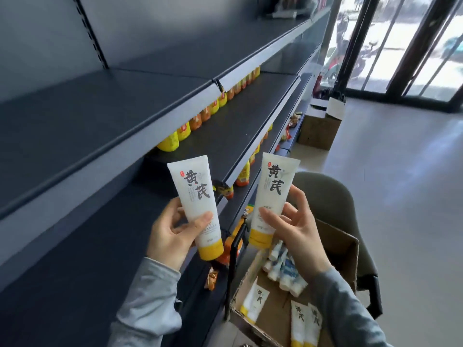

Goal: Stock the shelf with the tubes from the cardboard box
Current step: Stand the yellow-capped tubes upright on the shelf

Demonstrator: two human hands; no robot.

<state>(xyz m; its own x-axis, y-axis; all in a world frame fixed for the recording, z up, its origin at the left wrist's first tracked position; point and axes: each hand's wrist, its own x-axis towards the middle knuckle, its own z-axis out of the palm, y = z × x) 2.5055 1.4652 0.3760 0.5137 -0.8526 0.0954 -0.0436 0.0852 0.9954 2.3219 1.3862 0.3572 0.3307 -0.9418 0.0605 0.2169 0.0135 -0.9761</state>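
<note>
- Your left hand (171,234) grips the left tube (198,196), white with a yellow cap, around its lower half. The thumb lies across the front and the fingers curl behind. The cap points down and the crimped end points up.
- Your right hand (300,231) holds the right tube (273,194), a matching one, the same way up. The thumb presses the front face and the fingers wrap round the tube's right edge.
- Both tubes are in the air, side by side but apart (each carries large black characters). They are in front of the dark shelf (75,116) and rest on none of its boards.
- The cardboard box (343,249) sits open under your right forearm, just beside the shelf. Inside lie more white-and-yellow tubes (255,299) and a cluster of blue-and-white tubes (283,269).
- A row of yellow and orange bottles (185,131) runs along the back of one shelf board, beyond the left tube.
- A grey-green chair (330,196) stands behind the box.
- A second carton (318,131) rests on the floor farther off, near the glass doors (400,46).
</note>
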